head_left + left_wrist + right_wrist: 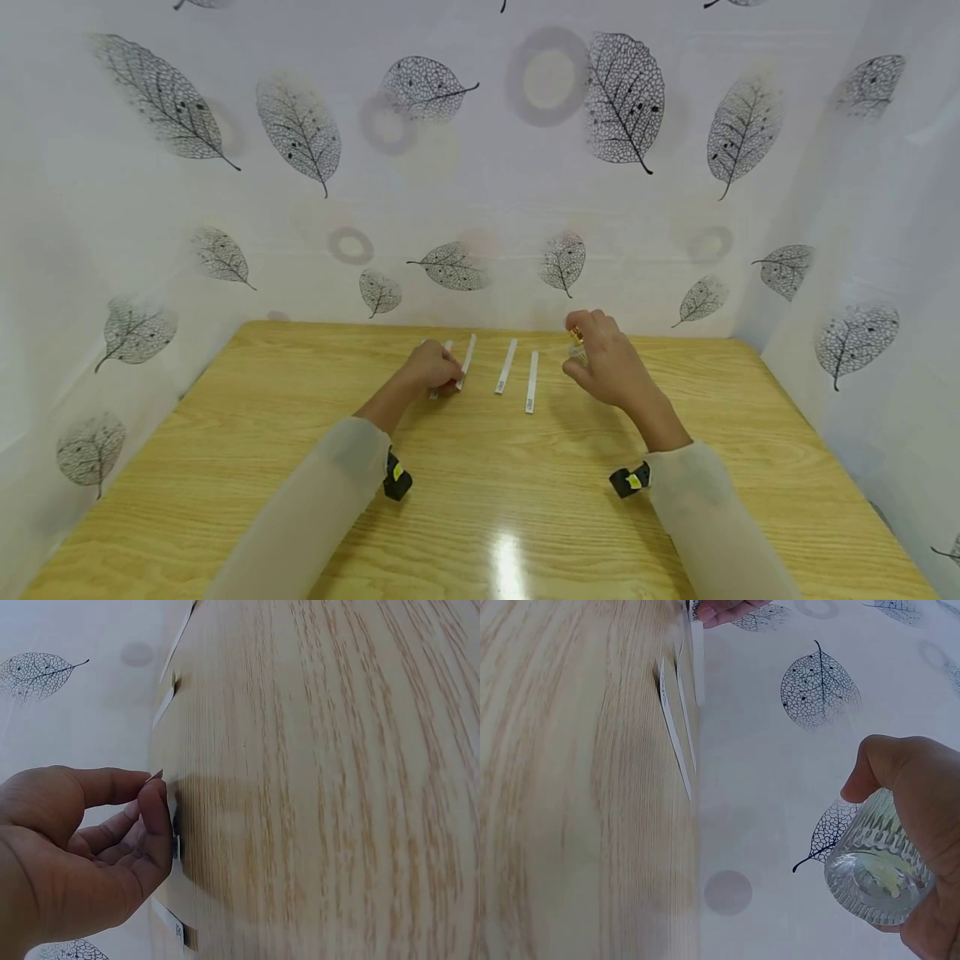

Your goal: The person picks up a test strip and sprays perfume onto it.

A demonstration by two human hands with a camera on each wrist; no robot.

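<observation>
My left hand (429,367) pinches a white paper strip (469,354) between thumb and fingertips, close over the table. In the left wrist view only a small tip of the held strip (157,775) shows; the rest is behind the fingers. My right hand (611,362) grips a clear ribbed glass perfume bottle (870,874), lifted above the tabletop. Gold shows at the bottle's top, under the fingers, in the head view. Two strips lie between the hands, a middle one (506,367) and a right one (532,383), each with small print at its near end.
Other white strips (448,345) lie beside the left hand, partly covered by it. The wood-grain table (480,483) reaches back to a pale curtain (480,183) printed with leaves, which also stands at both sides. Each wrist wears a black camera (397,479).
</observation>
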